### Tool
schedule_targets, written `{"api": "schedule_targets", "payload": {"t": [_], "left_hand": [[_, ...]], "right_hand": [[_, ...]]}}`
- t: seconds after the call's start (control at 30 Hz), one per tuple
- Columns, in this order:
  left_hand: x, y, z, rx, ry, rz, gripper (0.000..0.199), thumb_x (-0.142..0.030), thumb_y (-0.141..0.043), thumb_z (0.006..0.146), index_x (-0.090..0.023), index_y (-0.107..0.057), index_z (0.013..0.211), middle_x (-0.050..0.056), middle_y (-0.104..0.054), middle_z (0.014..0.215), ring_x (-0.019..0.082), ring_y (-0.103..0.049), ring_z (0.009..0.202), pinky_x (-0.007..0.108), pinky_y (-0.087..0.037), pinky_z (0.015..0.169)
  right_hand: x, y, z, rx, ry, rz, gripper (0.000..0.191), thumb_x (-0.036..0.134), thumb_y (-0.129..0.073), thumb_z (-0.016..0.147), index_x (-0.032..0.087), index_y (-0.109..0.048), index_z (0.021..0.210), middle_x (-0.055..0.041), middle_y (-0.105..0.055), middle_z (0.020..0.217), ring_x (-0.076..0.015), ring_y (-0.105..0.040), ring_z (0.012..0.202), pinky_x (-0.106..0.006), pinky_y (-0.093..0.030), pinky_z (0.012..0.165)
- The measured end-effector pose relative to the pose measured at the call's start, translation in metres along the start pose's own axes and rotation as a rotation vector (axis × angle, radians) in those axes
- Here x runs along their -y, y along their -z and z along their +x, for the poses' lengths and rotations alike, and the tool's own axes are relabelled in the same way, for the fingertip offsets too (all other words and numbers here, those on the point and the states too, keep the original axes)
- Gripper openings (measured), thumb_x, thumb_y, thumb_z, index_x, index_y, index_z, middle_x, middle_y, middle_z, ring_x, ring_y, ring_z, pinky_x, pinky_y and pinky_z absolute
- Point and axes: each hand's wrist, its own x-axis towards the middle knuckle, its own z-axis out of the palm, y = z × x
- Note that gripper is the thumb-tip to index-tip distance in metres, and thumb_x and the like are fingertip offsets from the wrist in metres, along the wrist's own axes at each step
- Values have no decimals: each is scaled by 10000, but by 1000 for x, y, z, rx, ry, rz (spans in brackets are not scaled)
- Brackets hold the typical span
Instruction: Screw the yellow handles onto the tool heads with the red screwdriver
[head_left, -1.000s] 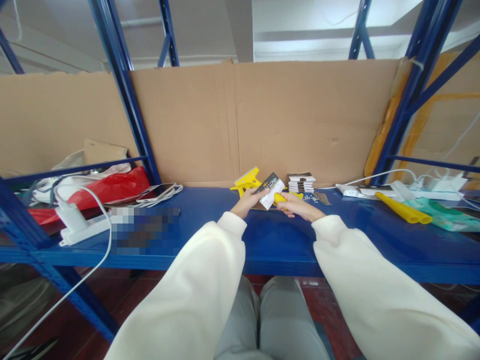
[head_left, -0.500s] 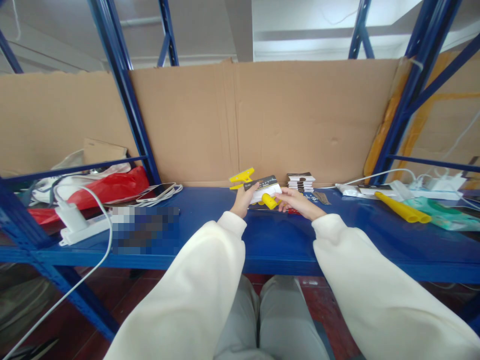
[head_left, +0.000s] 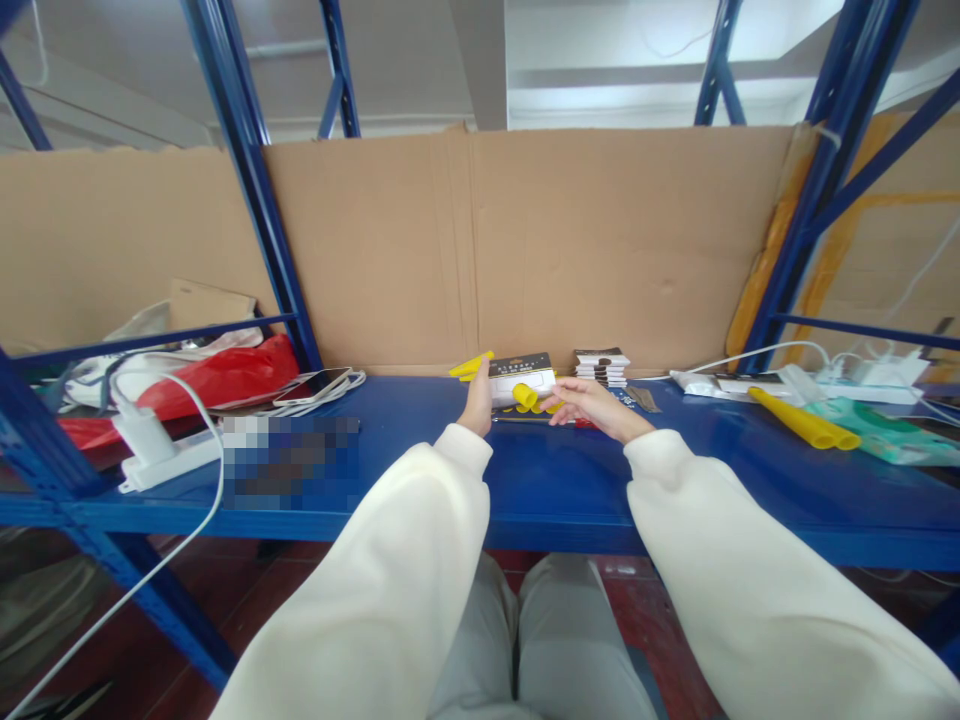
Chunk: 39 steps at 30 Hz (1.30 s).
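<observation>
My left hand [head_left: 477, 402] is at the left end of a small black-and-white box [head_left: 521, 376] and grips it there; its fingers are seen edge-on. A yellow flat-bladed piece [head_left: 471, 367] sticks out to the left behind that hand. In front of the box is a short yellow tube [head_left: 525, 396], with other yellow parts partly hidden under it. My right hand [head_left: 589, 406] is at the box's right end, fingers stretched and apart, the fingertips close to the box and the tube. Whether they touch is unclear. Something thin and red [head_left: 585, 423] lies beneath the right hand.
A stack of small black-and-white boxes [head_left: 602, 367] stands behind my right hand, with dark packets [head_left: 643, 399] beside it. Yellow tubes [head_left: 806, 420] and a green bag [head_left: 874, 430] lie right. A power strip [head_left: 176, 458] and red bag [head_left: 225, 375] are left. Cardboard [head_left: 600, 240] walls the back.
The box has turned to show more of its front and moved slightly lower. The yellow bladed piece has shifted left and down. My right fingers have spread and eased away from the box.
</observation>
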Motion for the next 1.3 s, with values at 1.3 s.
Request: {"api": "schedule_targets", "payload": {"t": [1.3], "left_hand": [[-25,-10,-29,-163,109,144,402,-48,-632,867,-164,-579,1248,4,-660,811,100,-604,565,181,-465,528]], "right_hand": [[-7,103,66,-754,30,167,224,238,-687,888,250,-475,817,36,-599,644,-89,-571,478,-193,-519,470]]}}
